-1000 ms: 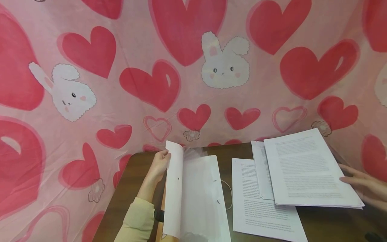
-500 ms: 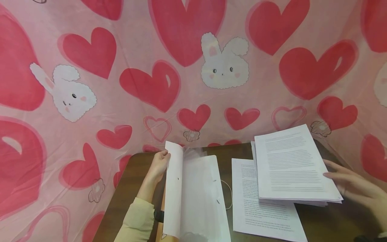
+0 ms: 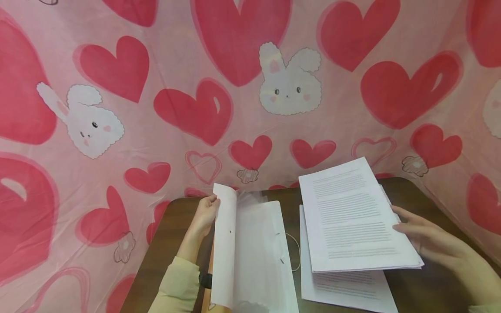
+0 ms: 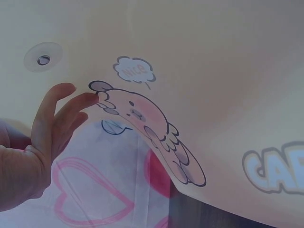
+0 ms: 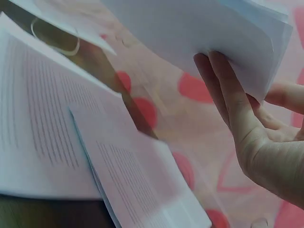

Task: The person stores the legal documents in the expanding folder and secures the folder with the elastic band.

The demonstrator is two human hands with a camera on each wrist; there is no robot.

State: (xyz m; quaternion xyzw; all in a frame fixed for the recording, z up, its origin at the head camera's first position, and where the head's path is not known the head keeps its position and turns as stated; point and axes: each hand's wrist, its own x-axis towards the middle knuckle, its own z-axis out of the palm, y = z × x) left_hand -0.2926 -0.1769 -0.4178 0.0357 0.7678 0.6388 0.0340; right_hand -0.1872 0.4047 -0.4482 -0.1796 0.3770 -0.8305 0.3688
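A document folder (image 3: 266, 256) lies opened on the table, its inside white. My left hand (image 3: 205, 215) holds the lifted cover (image 3: 224, 248) upright by its outer edge. In the left wrist view, the fingers rest on the cover's printed outer side near a cartoon animal (image 4: 142, 114) and a round button fastener (image 4: 43, 60). To the right, my right hand (image 3: 434, 239) grips a stack of printed sheets (image 3: 352, 226) at its right edge, thumb on top and fingers beneath. The held stack hangs tilted over another printed stack (image 3: 348, 293), covering most of it.
A brown table (image 3: 156, 252) carries everything. A thin cord loop (image 3: 299, 256) comes out at the folder's right side. Another small stack of sheets (image 5: 137, 175) lies over the table stack in the right wrist view. Behind hangs a pink cloth (image 3: 242, 121) with hearts and rabbits.
My right hand has carried the printed sheets leftward, over the stack on the table and closer to the folder. The left hand keeps the cover where it was.
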